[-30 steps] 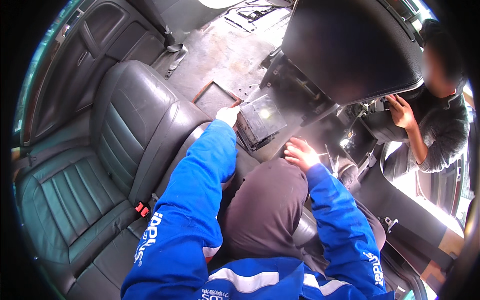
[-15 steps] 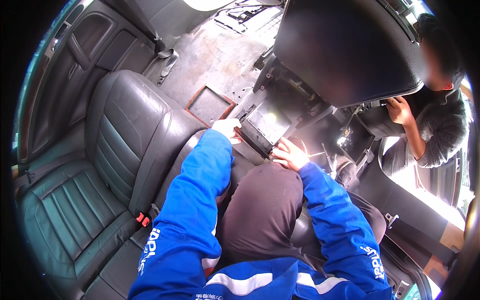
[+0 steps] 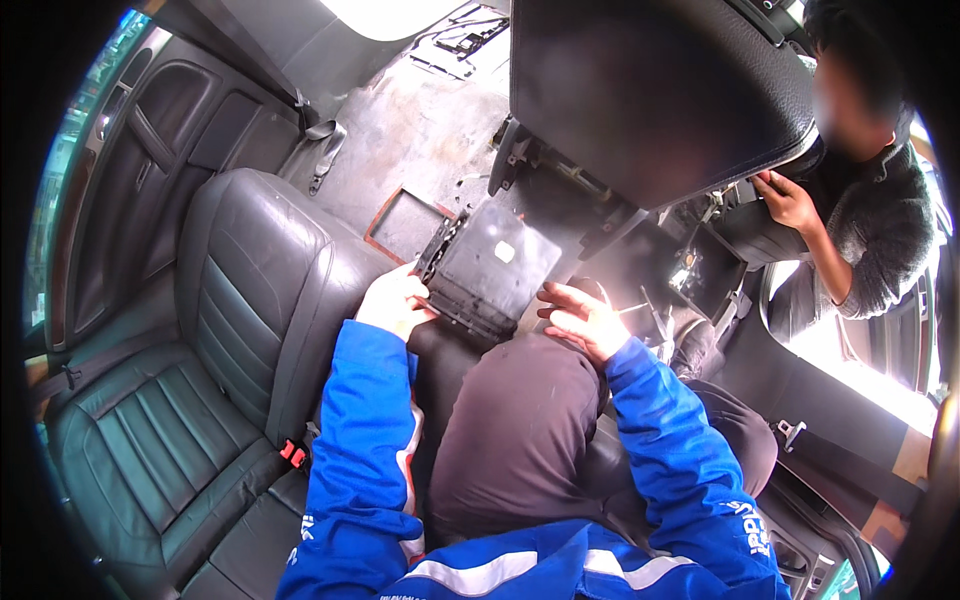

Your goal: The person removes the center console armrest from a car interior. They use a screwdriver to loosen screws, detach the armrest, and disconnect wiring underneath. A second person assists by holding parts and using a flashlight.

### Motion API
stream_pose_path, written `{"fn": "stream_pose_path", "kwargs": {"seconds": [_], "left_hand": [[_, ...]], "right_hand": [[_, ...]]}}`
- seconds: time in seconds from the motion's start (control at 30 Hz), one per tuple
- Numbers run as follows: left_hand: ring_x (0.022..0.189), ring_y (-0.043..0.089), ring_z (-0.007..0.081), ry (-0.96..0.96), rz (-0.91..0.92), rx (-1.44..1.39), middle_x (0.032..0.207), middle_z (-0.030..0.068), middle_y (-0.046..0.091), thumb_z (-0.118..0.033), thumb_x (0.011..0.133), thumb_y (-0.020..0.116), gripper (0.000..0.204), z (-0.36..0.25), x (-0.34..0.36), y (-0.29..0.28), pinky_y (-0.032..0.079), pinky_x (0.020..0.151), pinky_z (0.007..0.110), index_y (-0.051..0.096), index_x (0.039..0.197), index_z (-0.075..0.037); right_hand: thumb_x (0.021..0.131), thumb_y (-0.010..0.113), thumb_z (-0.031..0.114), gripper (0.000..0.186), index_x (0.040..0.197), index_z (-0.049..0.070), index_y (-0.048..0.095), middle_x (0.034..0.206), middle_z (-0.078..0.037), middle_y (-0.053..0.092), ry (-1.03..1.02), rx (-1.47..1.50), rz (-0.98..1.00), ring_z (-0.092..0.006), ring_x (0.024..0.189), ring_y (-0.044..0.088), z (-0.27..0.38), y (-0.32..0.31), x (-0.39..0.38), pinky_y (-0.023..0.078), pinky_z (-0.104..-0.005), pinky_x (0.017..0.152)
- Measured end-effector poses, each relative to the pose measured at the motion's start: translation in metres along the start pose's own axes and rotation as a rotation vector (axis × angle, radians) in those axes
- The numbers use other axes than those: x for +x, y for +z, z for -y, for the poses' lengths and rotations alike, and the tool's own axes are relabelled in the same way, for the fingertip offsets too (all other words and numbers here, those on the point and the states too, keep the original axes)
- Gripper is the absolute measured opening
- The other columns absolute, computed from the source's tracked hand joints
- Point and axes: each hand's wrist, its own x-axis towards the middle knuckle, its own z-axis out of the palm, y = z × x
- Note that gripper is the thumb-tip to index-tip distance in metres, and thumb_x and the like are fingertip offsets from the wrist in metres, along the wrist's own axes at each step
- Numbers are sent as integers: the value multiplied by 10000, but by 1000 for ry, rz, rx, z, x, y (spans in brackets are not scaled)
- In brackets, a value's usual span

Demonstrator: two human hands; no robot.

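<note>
A flat, dark plastic part (image 3: 490, 275) with a boxy rim and a small pale patch is tilted up in front of my knees. My left hand (image 3: 397, 300) grips its lower left edge, thumb and fingers bent around it. Just off the part's right side, my right hand (image 3: 585, 320) has its fingers apart and holds nothing that I can see. Beyond the part, a wood-trimmed frame (image 3: 373, 232) lies on the bare floor. The underside of the part is hidden.
A dark leather seat (image 3: 190, 330) with a red buckle (image 3: 293, 453) stands at the left. At upper right, a large black seatback (image 3: 650, 100) overhangs the floor. Another person's hand (image 3: 788, 200) touches its lower edge. A seat belt (image 3: 325, 150) lies at the floor's far left.
The dark part has been raised and tipped, showing more of its broad face. My left hand has moved left and down with it. The right hand has come off its edge.
</note>
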Motion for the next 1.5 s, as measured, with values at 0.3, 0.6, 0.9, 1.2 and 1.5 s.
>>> {"fn": "stream_pose_path", "kwargs": {"seconds": [0.3,0.6,0.9,1.2,1.5], "left_hand": [[844,620,168,36,19,205,1090,78,623,95,764,448,531,6,-7,3,528,726,288,493,1291,40],[695,549,96,50,13,226,1007,35,616,112,774,493,527,4,-14,1,472,610,233,525,1289,5],[777,581,104,111,61,398,1073,49,625,159,694,479,627,11,-13,-7,476,632,231,524,1300,1],[1046,553,154,187,156,347,1207,76,564,118,687,579,675,12,-11,-7,457,854,271,448,1344,36],[1055,547,164,272,170,364,1206,86,561,106,678,605,663,14,-10,-8,468,841,273,472,1324,36]], "right_hand": [[933,566,346,554,1360,22,428,1365,-85,489,-87,-27,-429,-186,1130,529,-2,-2,68,451,-306,873],[895,581,291,506,1312,24,476,1345,-85,512,25,93,-424,-212,1208,471,-16,-20,114,360,-340,998],[773,630,66,534,1282,67,471,1017,-121,579,55,-219,-283,-212,909,590,3,-22,156,502,-335,817],[759,743,401,829,1389,24,358,1305,-204,495,-54,-967,-457,-262,1199,477,-21,-51,238,408,-336,985],[854,635,108,280,1117,52,557,837,-67,627,-415,-229,-262,-157,681,551,-8,-48,241,461,-316,598]]}}
